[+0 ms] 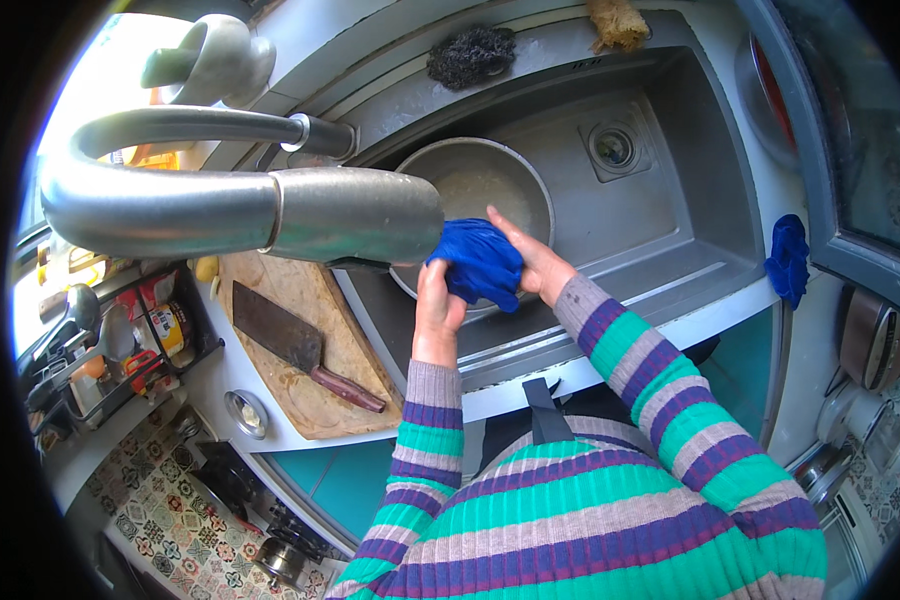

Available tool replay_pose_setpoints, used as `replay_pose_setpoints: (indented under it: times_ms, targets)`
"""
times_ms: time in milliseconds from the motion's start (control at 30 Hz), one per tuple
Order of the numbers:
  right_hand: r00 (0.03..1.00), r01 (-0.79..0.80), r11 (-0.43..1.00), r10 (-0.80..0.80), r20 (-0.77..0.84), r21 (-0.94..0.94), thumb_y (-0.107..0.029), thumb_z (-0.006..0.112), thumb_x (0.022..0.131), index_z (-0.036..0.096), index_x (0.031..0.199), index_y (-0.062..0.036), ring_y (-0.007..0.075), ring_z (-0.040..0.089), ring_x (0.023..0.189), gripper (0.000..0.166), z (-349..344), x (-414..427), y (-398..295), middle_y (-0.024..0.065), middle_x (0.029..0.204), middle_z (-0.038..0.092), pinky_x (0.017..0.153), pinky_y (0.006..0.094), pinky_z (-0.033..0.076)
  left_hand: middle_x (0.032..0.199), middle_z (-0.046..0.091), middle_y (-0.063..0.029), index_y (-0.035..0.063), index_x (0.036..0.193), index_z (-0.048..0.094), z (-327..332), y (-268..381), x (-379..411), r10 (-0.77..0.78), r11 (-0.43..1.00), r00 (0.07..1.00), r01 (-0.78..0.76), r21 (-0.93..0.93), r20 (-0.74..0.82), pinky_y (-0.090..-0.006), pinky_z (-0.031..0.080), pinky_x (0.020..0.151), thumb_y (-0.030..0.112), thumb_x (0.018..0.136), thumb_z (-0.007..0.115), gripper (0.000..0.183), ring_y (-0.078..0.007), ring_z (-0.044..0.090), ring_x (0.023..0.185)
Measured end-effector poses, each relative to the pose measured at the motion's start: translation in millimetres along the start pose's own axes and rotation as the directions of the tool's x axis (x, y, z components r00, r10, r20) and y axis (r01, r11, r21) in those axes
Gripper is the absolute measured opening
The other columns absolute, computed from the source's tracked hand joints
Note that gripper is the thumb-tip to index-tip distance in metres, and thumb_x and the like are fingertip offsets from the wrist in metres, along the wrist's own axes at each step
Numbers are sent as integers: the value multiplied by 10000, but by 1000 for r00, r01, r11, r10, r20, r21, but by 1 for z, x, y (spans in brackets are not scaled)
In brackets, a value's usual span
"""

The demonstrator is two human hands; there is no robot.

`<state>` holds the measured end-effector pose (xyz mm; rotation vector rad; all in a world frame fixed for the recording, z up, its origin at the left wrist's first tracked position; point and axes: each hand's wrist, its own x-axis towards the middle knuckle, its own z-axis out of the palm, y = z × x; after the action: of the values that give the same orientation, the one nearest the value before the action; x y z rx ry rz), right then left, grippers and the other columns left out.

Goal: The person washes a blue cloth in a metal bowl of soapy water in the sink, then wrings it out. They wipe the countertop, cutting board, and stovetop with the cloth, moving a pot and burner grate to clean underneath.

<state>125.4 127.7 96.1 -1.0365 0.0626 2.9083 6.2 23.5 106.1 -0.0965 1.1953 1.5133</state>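
Observation:
Between my two hands is a bunched blue cloth (478,262), held above a round metal basin (487,176). My left hand (439,304) grips its near left side, thumb on top. On the right side my right hand (536,262) holds it too, with one finger stretched out toward the basin. The basin stands in the left part of a grey sink (570,199) and its bottom looks wet. The spray head of a large metal faucet (356,217) reaches over the basin's left edge, close to the cloth. Whether water runs from it is hidden.
Left of the sink, a cleaver (281,326) lies on a wooden cutting board (300,405), with a small metal dish (246,414) beside it. Behind the sink sit a dark scouring pad (471,57) and a loofah (618,25). Another blue cloth (787,259) hangs at the right, near an open window frame (817,150).

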Motion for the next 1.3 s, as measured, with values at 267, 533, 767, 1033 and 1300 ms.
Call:
replay_pose_setpoints:
  times_ms: [267, 533, 767, 1033, 1300]
  targets:
    - [984, 180, 894, -159, 85, -411, -314, 733, 770, 428, 1253, -58, 156, 550, 951, 625, 3, -5, 23, 95, 1142, 545, 717, 320, 489, 1096, 533, -137, 41, 1246, 419, 25, 16, 30, -74, 885, 978, 154, 440, -193, -366, 487, 820, 286, 903, 467, 424, -230, 567, 977]
    - [849, -363, 688, -34, 528, 629, -255, 667, 775, 418, 1085, 15, 109, 490, 672, 481, 48, -51, 48, 71, 954, 487, 464, 205, 406, 1415, 315, -184, 180, 1437, 215, -22, 5, 15, 57, 894, 856, 185, -408, 514, -565, 382, 982, 513, 776, 652, 860, -405, 338, 1279]
    - [780, -420, 730, -12, 626, 539, -347, 692, 795, 414, 1129, -10, 106, 499, 651, 550, 56, -78, 58, 74, 933, 486, 470, 182, 419, 1234, 419, -120, 187, 1259, 450, 35, 22, -7, 290, 855, 712, 108, -508, 639, -486, 464, 930, 416, 746, 730, 627, -358, 440, 1191]
    - [930, 366, 795, -322, 175, -484, -175, 746, 713, 559, 1044, -44, 137, 586, 720, 403, 55, -61, 29, 53, 867, 600, 676, 282, 495, 940, 537, -45, 81, 997, 524, 57, 83, -12, -54, 965, 963, -18, 260, 265, -324, 463, 858, 200, 786, 714, 308, -179, 548, 921]
    - [730, -153, 91, -660, -175, -984, -364, 712, 663, 620, 1006, -90, 354, 621, 929, 448, 10, 21, 54, 185, 938, 660, 793, 435, 486, 950, 589, -158, 12, 985, 535, 43, 15, 27, 450, 214, 891, -174, 961, 62, -372, 456, 811, 161, 763, 683, 306, -304, 580, 884]
